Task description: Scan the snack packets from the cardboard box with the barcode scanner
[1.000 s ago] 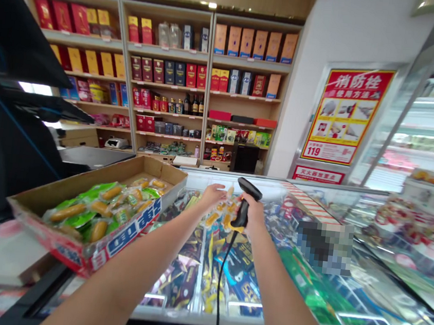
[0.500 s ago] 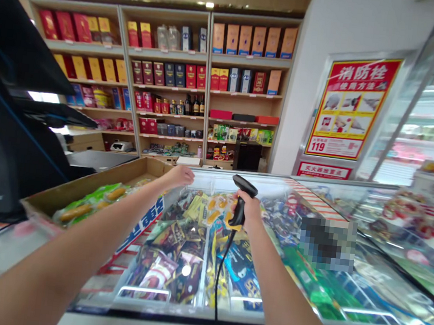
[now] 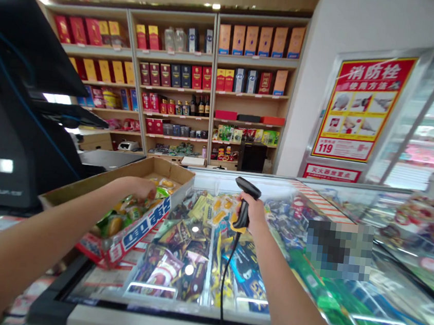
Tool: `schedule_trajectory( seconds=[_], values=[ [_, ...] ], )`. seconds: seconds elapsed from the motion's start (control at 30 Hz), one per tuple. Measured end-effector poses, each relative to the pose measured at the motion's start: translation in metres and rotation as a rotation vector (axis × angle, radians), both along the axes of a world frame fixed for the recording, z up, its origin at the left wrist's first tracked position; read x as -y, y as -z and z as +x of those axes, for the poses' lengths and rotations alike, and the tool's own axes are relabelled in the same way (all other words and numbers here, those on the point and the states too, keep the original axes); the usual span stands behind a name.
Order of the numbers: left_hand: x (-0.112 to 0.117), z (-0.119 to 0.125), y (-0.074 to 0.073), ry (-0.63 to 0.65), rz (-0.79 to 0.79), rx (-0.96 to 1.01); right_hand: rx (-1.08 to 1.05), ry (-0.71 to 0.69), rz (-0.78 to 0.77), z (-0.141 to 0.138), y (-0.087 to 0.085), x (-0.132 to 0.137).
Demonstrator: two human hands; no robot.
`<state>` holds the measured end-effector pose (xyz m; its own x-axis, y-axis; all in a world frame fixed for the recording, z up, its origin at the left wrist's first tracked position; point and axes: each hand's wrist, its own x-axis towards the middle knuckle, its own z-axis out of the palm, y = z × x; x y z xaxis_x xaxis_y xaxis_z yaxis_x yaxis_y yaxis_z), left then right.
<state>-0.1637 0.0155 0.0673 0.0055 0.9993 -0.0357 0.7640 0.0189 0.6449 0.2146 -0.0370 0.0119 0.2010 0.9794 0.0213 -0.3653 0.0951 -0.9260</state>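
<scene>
My right hand [image 3: 255,212] is wrapped around the handle of a black barcode scanner [image 3: 244,206], held upright above the glass freezer top. A black cable [image 3: 225,282] runs down from the handle toward the front edge. On the left, my left hand [image 3: 145,188] reaches over the wall of a cardboard box [image 3: 144,227] and is at the green and yellow snack packets [image 3: 117,222] inside it. The fingers of that hand are blurred and partly out of sight, so I cannot make out whether they grip a packet.
The chest freezer [image 3: 181,314] holds many wrapped ice creams under its glass. A black point-of-sale terminal [image 3: 16,110] stands at the left. Behind, shelves [image 3: 170,89] carry boxes and bottles. A red fire-hydrant poster [image 3: 364,108] hangs on the wall at the right.
My left hand has moved left and down, from above the box's far end to the packets inside. The box sits turned and shifted. My right hand still holds the scanner.
</scene>
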Motion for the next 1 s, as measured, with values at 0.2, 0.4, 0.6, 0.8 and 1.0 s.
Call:
schedule_trajectory(
  seconds=[0.2, 0.4, 0.6, 0.8, 1.0],
  values=[
    [0.012, 0.027, -0.025, 0.112, 0.273, -0.294, 0.008, -0.009, 0.004, -0.001, 0.002, 0.001],
    [0.036, 0.097, -0.034, -0.085, 0.264, 0.701, 0.041, -0.044, -0.004, -0.003, 0.003, 0.001],
    [0.045, 0.165, 0.04, -0.023, 0.071, 1.349, 0.205, -0.28, 0.037, -0.003, 0.001, 0.011],
    [0.023, 0.164, 0.098, -0.134, 0.11, 1.467, 0.424, -0.497, 0.036, -0.005, 0.005, 0.016],
    [0.023, 0.153, 0.1, -0.053, 0.2, 1.436, 0.507, -0.544, 0.041, -0.013, 0.013, 0.017]
  ],
)
